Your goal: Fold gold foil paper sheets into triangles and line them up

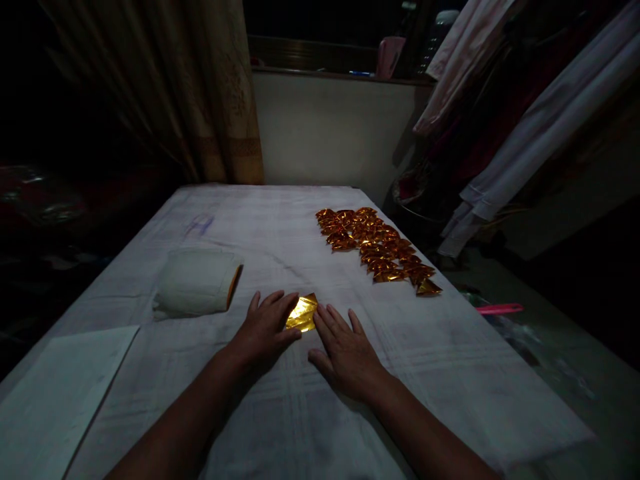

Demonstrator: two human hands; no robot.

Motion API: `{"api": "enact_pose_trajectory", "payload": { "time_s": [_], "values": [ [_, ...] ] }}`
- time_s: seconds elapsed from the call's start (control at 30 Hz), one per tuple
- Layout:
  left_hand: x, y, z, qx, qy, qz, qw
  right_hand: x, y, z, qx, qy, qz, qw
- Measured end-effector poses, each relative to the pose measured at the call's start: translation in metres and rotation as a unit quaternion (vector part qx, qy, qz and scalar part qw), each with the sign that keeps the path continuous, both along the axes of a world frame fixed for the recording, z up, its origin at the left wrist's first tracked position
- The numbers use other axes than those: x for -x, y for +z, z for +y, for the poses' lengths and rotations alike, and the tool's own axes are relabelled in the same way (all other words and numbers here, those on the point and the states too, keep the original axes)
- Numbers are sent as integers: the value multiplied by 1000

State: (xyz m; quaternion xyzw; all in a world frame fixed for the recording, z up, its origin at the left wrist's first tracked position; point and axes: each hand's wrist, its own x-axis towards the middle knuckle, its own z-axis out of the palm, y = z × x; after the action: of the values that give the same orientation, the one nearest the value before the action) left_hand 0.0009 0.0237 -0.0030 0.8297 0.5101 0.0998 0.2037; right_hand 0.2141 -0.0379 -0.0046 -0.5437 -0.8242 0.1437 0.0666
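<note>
— Gold foil (302, 312), where does it lie?

— It lies on the white cloth (280, 227), between the two hands, at 12 o'clock from the wrists.

— How do the hands stand?

— Both are flat and open, palms down. The left hand (264, 331) presses its fingers on the foil's left edge. The right hand (345, 352) touches the foil's right edge with its fingertips. Neither hand grips anything.

— What is around?

— A white roll (196, 283) lies at 10 o'clock from the left hand. Many folded gold pieces (376, 248) lie in rows at 1 o'clock. A paper sheet (55, 393) is at 8 o'clock.
</note>
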Motion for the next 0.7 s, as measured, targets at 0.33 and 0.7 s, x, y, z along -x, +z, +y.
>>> {"api": "enact_pose_trajectory", "payload": {
  "time_s": [0.33, 0.7],
  "values": [
    [32, 8, -20, -75, 13, 21, 997, 11, 3, -2, -24, -29, -28, 999],
    [-12, 17, -37, -251, -80, 127, 956, 4, 24, 28, -88, 27, -11, 996]
  ]
}}
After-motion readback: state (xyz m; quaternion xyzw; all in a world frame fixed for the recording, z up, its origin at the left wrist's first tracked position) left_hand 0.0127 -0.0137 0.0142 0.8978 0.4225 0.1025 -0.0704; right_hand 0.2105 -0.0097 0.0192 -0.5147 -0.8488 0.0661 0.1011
